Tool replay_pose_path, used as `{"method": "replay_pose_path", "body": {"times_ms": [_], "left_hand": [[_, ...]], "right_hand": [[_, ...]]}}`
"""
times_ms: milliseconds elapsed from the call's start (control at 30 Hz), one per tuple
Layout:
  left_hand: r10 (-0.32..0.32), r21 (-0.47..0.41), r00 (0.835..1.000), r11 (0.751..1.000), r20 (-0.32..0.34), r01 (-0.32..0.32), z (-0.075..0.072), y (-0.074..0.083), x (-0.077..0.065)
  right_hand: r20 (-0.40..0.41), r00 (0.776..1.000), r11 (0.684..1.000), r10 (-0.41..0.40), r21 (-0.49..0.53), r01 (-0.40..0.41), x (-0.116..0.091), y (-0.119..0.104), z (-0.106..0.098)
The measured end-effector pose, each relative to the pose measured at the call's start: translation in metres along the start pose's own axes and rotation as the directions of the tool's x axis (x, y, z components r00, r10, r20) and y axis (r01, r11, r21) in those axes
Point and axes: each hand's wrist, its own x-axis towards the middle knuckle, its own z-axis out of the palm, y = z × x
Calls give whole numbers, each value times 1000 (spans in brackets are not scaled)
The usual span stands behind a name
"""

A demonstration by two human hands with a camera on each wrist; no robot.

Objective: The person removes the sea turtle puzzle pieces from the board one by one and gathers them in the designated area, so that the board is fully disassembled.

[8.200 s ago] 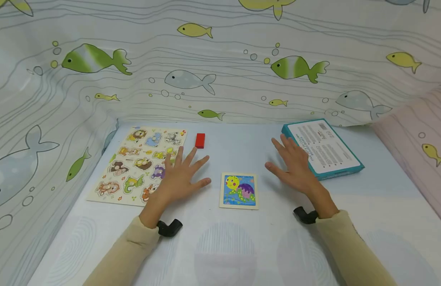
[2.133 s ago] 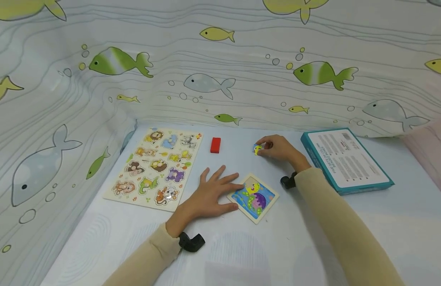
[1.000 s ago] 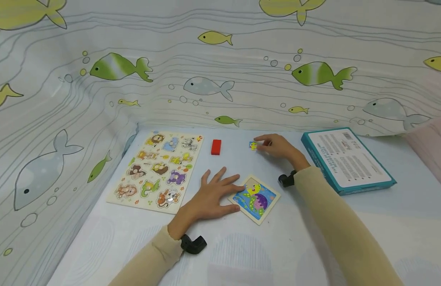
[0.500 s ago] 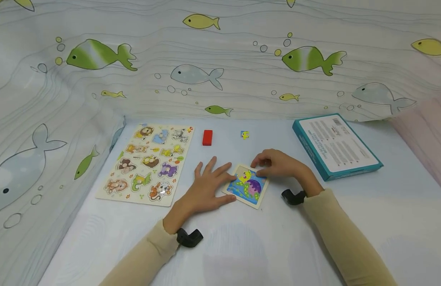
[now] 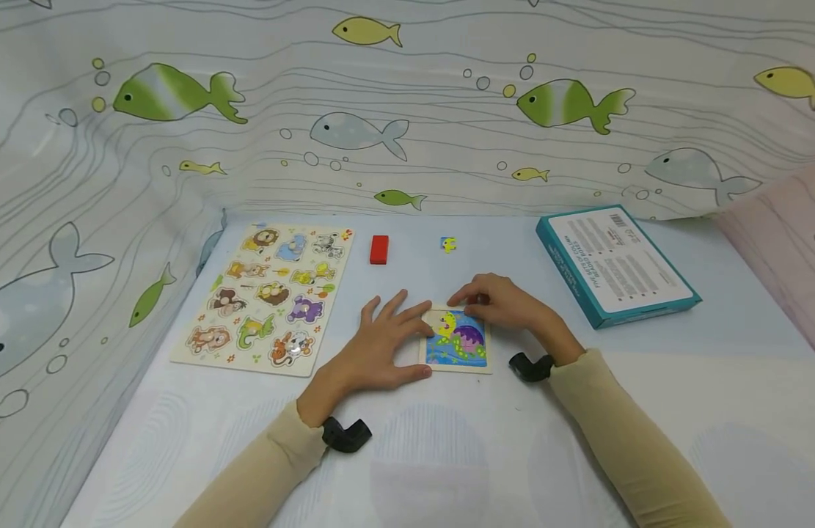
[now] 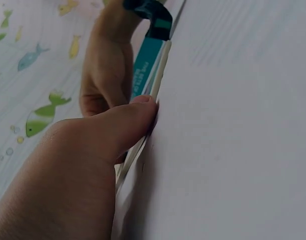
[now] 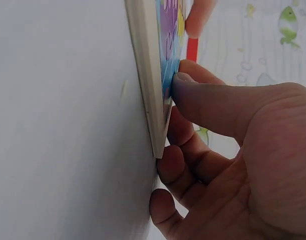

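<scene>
A small square turtle jigsaw puzzle [image 5: 461, 356] in a pale wooden frame lies between the hands. Bare wood shows at its top left corner. My left hand [image 5: 379, 353] spreads its fingers along the left side, with thumb and index tips at the frame; in the left wrist view the thumb [image 6: 127, 120] presses the frame's edge. At the top right corner, the right hand [image 5: 509, 304] pinches with curled fingers; its thumb [image 7: 208, 102] touches the picture in the right wrist view. A loose yellow-and-blue puzzle piece [image 5: 449, 244] lies farther back.
An animal peg puzzle board [image 5: 265, 301] lies at the left, a red block [image 5: 378, 249] beside its far end. A teal-edged box [image 5: 618, 264] with a white printed face is at the right. Fish-printed cloth [image 5: 407, 95] rises behind the table.
The right hand took the corner piece from the puzzle, set it down at the back, let go and came back to the puzzle. The puzzle has turned from a diamond angle to nearly square.
</scene>
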Motion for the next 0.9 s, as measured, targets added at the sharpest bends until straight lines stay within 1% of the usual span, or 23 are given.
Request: {"method": "replay_pose_path", "body": {"times_ms": [233,367,500,633,900], "left_hand": [[8,15,1000,1000,1,-8,0,-1,0],[29,39,1000,999,7,-30,0,0,0],[48,68,999,997,9,-48,0,1,1],[55,83,998,995,8,-56,0,1,2],[48,83,999,995,20,-50,0,1,1]], "right_hand": [[54,997,996,-63,-62,66,5,-2,2],[87,992,991,-87,-98,95,4,-2,4],[97,990,984,-101,-140,114,1,-5,6],[101,990,980,-102,-159,118,0,-8,6],[104,991,988,-80,-121,92,1,-9,8]]}}
